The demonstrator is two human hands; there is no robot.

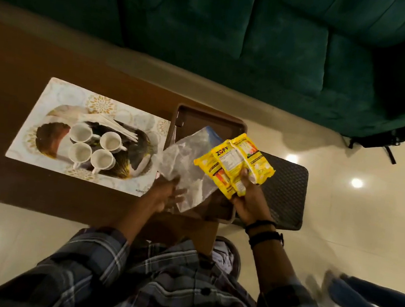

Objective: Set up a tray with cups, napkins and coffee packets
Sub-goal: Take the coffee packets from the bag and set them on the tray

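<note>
My right hand [249,202] grips a bunch of yellow coffee packets [235,165] above the brown tray [210,118]. My left hand [165,194] holds a clear plastic bag [187,166] that hangs over the tray's left side and hides much of it. To the left, several white cups [92,146] stand close together on a patterned placemat [57,100]. A stack of white napkins [108,122] lies just behind the cups on the same mat.
The tray and mat rest on a dark wooden table [17,54]. A black woven stool [286,189] stands at the table's right end. A green sofa [237,30] runs behind. Another person's legs in jeans [366,303] show at the lower right on the tiled floor.
</note>
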